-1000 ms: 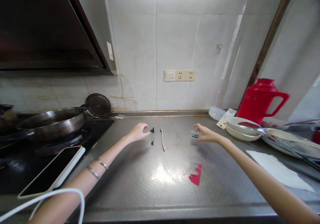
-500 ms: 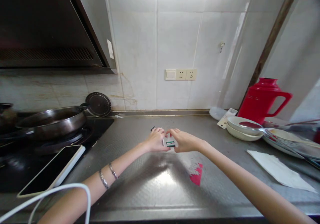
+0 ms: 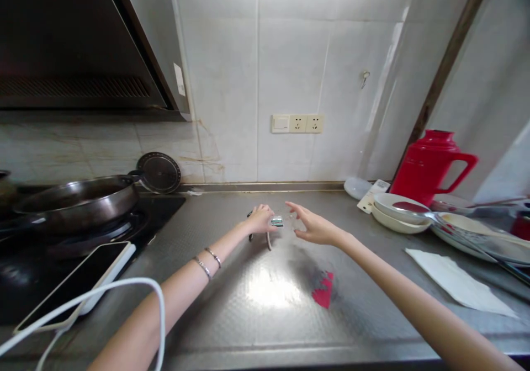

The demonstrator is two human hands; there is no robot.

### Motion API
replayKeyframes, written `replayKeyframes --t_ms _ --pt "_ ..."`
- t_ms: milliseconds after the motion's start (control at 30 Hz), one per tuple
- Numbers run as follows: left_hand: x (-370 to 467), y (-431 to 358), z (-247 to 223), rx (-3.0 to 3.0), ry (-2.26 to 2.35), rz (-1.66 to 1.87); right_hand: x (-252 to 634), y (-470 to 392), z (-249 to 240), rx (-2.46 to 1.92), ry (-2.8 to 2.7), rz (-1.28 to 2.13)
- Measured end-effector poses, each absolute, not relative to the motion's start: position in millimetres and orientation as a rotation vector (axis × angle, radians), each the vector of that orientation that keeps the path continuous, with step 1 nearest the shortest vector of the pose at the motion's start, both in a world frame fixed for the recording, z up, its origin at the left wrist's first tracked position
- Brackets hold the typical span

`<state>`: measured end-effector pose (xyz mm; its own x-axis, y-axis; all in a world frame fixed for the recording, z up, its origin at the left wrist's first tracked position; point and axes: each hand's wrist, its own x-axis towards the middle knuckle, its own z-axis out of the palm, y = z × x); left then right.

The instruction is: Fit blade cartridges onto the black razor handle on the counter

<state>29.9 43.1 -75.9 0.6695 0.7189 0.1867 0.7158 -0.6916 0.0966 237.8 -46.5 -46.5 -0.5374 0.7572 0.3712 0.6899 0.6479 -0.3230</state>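
My left hand (image 3: 261, 220) is closed around a small object (image 3: 276, 221) above the steel counter. Greenish, battery-like cylinders show at its right side, but the palm and fingers hide most of it. Below the hand, a thin pale curved strip (image 3: 269, 242) sticks out. A dark piece peeks out behind the wrist side, too small to name. My right hand (image 3: 313, 225) hovers a short way to the right, apart from the object, with thumb and fingers spread and nothing visible between them.
At left are a steel pan (image 3: 78, 202) on the black hob and a phone (image 3: 74, 288) with a white cable (image 3: 124, 280). At right stand a red thermos (image 3: 426, 167), stacked bowls (image 3: 399, 223) and a white paper (image 3: 457, 280). A red patch (image 3: 323, 291) marks the counter (image 3: 232, 316).
My right hand has let go of the small white-edged object and moved right, its fingers opening. My left hand still has it, slightly farther up the view. The view has shifted a little.
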Motion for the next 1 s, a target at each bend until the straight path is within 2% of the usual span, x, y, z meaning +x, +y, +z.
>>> replayKeyframes --t_ms 733,900,1000 --pt "45 62 -99 2.824 1.286 0.159 248 -56 -71 -1.274 -2.470 0.160" --pt "44 64 -101 2.786 1.306 0.227 253 -49 -79 -1.326 -2.441 0.172" --pt "37 66 -100 2.748 1.342 0.360 265 -35 -88 -1.360 -2.378 0.068"
